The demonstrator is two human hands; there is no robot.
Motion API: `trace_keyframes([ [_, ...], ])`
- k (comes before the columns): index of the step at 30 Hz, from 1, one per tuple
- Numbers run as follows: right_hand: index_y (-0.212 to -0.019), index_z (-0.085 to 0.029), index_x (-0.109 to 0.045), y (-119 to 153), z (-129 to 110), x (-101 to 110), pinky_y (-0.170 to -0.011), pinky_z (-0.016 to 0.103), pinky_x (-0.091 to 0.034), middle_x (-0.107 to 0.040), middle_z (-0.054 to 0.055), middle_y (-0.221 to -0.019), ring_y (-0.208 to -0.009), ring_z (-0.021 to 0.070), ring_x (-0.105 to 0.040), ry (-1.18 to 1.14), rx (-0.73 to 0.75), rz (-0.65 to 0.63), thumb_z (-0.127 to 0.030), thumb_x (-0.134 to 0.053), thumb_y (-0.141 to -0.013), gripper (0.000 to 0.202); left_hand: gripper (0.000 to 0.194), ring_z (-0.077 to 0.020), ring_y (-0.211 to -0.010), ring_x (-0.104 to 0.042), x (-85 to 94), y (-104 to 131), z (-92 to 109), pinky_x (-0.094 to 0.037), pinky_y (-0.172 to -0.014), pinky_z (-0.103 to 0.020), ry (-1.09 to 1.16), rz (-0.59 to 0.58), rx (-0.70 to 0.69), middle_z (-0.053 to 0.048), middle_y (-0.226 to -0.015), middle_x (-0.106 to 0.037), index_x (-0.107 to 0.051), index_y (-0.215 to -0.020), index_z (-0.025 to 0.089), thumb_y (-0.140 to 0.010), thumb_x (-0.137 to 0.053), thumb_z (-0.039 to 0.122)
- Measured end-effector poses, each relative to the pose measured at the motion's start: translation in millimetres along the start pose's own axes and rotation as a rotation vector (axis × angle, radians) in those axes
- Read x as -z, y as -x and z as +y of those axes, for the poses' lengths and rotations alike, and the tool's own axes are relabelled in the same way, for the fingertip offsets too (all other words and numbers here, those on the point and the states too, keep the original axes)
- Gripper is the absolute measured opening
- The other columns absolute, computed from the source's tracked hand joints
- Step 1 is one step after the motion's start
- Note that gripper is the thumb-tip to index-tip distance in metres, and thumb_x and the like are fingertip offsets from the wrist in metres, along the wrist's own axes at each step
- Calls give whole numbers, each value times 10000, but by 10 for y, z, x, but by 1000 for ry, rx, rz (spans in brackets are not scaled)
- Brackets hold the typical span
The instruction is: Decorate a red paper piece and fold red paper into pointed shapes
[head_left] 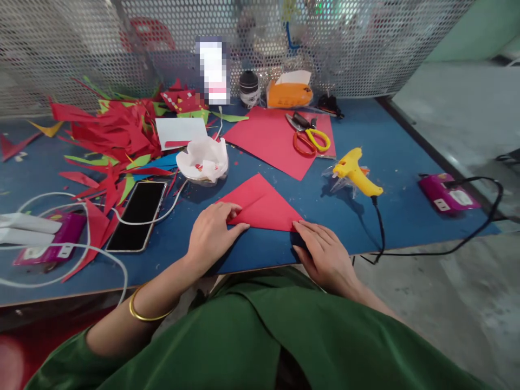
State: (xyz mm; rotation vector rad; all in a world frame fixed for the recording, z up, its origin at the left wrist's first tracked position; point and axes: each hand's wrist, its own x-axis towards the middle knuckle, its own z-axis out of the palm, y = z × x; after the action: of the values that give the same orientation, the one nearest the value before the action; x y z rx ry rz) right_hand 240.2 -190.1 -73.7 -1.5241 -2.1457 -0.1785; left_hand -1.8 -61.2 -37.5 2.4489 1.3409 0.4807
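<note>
The left hand [212, 234] is pinching the red folded paper [260, 208] at its near-left edge. The right hand [325, 250] is pressing its right corner, fingers close together.

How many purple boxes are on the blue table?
2. One purple box is on the right, past the yellow glue gun. The other purple box is on the left, beside the black phone. The paper scraps might hide more.
</note>
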Motion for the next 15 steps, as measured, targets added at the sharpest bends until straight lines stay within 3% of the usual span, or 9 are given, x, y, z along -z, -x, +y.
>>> trace_keyframes([
  [4, -1479, -163, -437, -30, 21, 10, -935, 445, -549, -717, 141, -1235, -1128, 268, -673, -62, -61, 16, -223, -523, -973, 517, 172, -213, -777, -661, -22, -62, -59, -504, -706, -343, 111, -19, 35, -20, -813, -713, -649, -878, 210, -795, -743, 329],
  [7, -1363, -196, -548, -90, 34, 22, -918, 445, -553, -734, 115, -1182, -1088, 267, -680, -123, -205, 57, -259, -548, -969, 399, 145, -207, -770, -651, -20, -71, -96, -484, -703, -338, 141, -29, 28, -13, -804, -723, -641, -802, 217, -792, -733, 329],
  [10, -1318, -196, -572, -172, 70, 23, -883, 458, -555, -737, 118, -1145, -1050, 285, -685, -174, -357, 93, -362, -603, -945, 410, 122, -206, -778, -647, -8, -72, -106, -470, -706, -336, 173, -45, 31, -7, -791, -723, -650, -762, 218, -798, -717, 313],
  [15, -1178, -237, -690, -269, 166, 5, -804, 447, -546, -771, 75, -982, -882, 272, -704, -209, -387, 28, -423, -593, -935, 321, 97, -196, -789, -658, 15, -69, -88, -479, -736, -339, 264, -10, -8, -11, -800, -728, -672, -759, 223, -835, -679, 283],
])
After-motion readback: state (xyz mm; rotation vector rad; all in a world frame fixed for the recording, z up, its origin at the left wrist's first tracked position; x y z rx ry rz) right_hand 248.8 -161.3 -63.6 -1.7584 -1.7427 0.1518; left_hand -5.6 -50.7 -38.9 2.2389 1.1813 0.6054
